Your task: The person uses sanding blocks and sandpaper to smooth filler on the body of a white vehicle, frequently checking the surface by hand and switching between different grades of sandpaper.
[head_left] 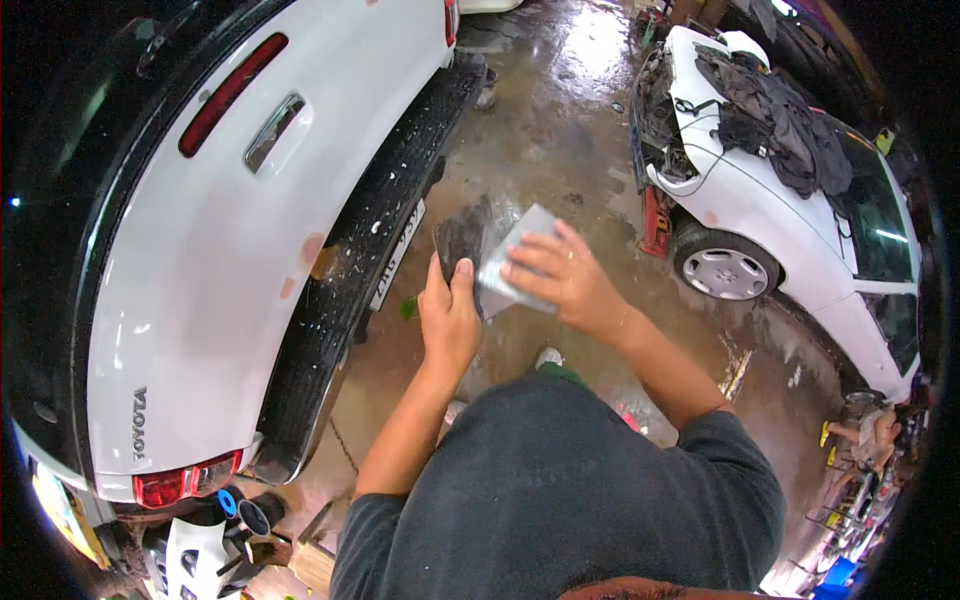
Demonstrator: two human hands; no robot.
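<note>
In front of my body, my left hand (450, 318) grips a dark flat piece (461, 238), its thumb pressed on the near face. Close beside it, my right hand (566, 276) has its fingers over a light grey, flat rectangular pad or folded sheet (534, 222). That pad is smeared by motion, and its exact kind cannot be made out. Its left edge meets or overlaps the dark piece; whether they touch is unclear. To the left of my hands stands a white vehicle's tailgate (200, 300), above a black rear bumper (385, 180) speckled with white bits.
A white car (775, 225) with its front end stripped stands at the right, dark cloths (770, 120) over its hood. By its wheel (728, 265) is a red object (655, 222). The concrete floor (540, 130) looks wet. White parts (195, 550) lie at lower left.
</note>
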